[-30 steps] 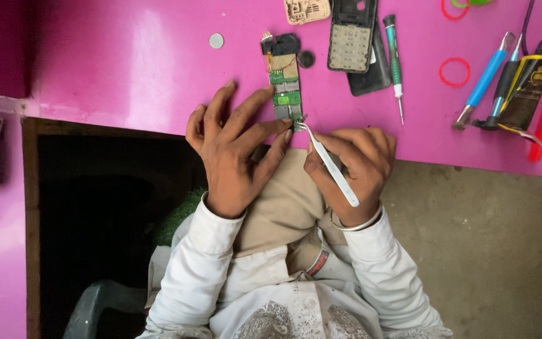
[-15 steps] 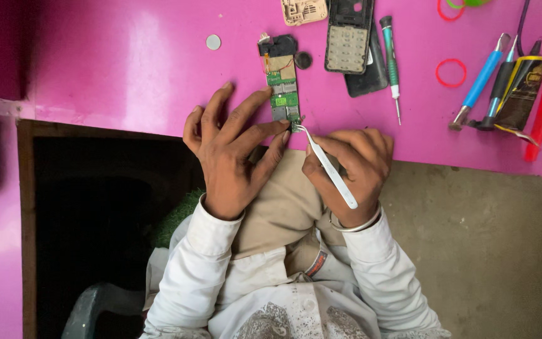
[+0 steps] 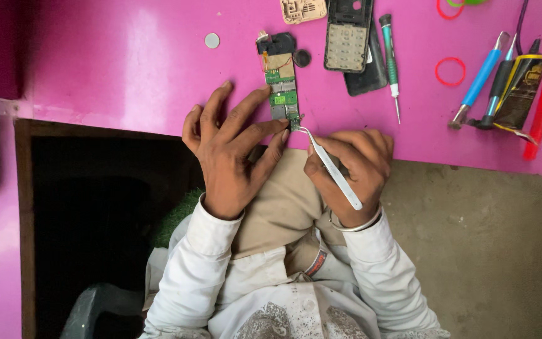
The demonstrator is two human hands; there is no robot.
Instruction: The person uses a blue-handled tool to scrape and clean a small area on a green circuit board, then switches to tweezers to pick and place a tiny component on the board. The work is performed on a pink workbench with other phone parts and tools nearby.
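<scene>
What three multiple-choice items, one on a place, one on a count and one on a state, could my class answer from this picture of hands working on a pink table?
1. Where does the circuit board lie?
A. on the pink table
B. on the floor
C. in the lap

2. How many red rubber rings lie wholly in view?
A. none
B. one
C. four

3. What is the right hand doing?
A. resting empty
B. gripping tweezers
C. holding the green screwdriver

Answers:
1. A: the board lies flat on the pink top, steadied by the left hand.
2. B: one full ring; another is cut by the edge.
3. B: the tweezer tip meets the board's near end.
</scene>
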